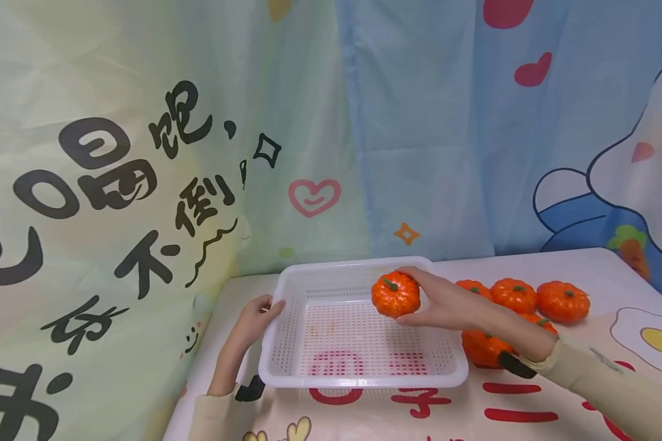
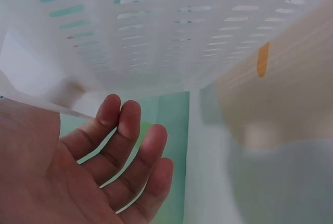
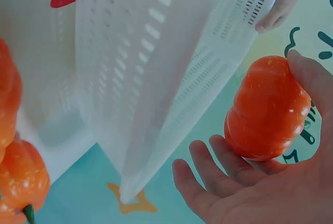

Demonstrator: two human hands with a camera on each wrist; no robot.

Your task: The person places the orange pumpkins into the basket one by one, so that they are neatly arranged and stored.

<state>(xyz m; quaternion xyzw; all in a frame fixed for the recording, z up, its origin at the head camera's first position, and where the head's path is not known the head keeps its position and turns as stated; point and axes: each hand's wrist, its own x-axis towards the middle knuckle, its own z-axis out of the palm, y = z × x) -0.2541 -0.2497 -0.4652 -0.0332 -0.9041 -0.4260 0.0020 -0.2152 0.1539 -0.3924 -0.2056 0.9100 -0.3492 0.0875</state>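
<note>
A small orange pumpkin [image 1: 395,295] with a green stem is in my right hand [image 1: 444,301], pinched between thumb and fingers over the right part of a white plastic basket [image 1: 364,383]. In the right wrist view the pumpkin [image 3: 268,109] sits between the thumb and index finger, while the other fingers are spread below it. My left hand [image 1: 254,321] holds the basket's left rim, its thumb on the edge. From the left wrist view, the fingers [image 2: 127,169] curve along the basket's outer side, the thumb hidden. The basket's perforated floor holds no pumpkin.
Several more pumpkins [image 1: 563,302] stand in a cluster on the table right of the basket, partly hidden by my right forearm. A printed cloth [image 1: 640,367] covers the table. A patterned curtain [image 1: 419,122] hangs behind and along the left side.
</note>
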